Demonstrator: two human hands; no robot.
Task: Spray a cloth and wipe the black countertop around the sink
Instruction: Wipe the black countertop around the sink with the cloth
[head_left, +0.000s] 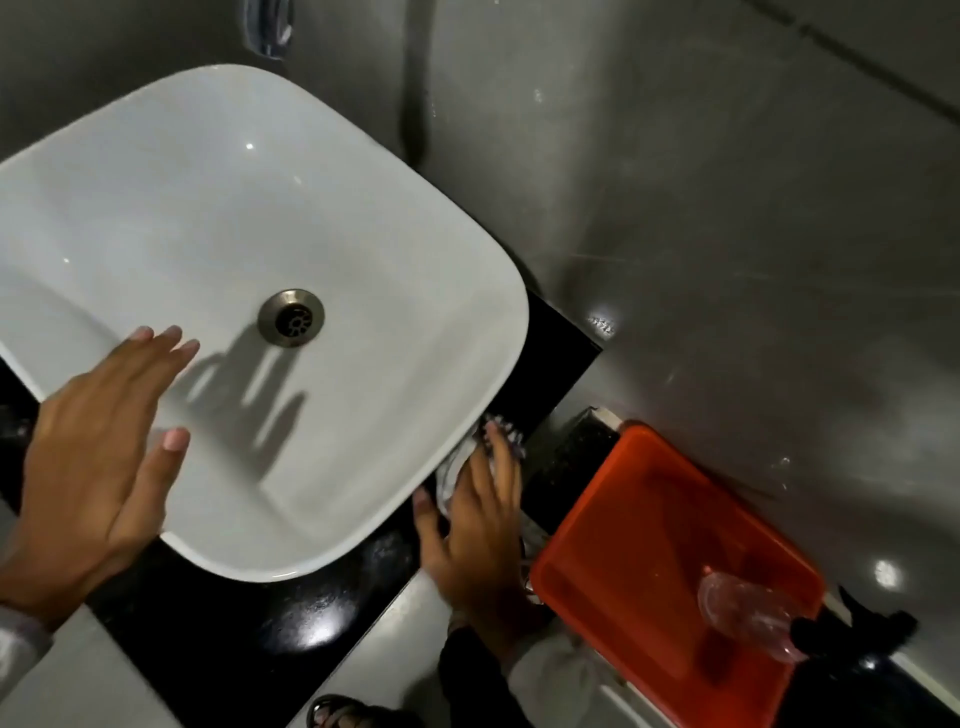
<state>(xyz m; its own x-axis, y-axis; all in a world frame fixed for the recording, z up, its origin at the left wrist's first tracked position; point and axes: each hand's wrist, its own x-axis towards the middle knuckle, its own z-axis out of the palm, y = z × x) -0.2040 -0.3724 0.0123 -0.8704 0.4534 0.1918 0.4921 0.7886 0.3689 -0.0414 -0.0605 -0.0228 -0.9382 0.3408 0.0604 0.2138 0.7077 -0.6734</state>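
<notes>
We press the cloth (470, 460) flat-palmed under our right hand (480, 535) beside the sink (363, 493); our left hand (98, 457) hovers spread and empty. The cloth could snag beneath the rim.

White sink (156, 171), black countertop (234, 634), orange tray (613, 499)

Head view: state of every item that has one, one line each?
sink: empty, dry-looking, drain open
cloth: bunched, pressed to the countertop under the right hand
right hand: flat on cloth at the sink's right edge
left hand: open, empty, over the sink rim
black countertop: glossy, partly wiped cannot tell
spray bottle: lying in orange tub
orange tub: holds only the bottle
</notes>
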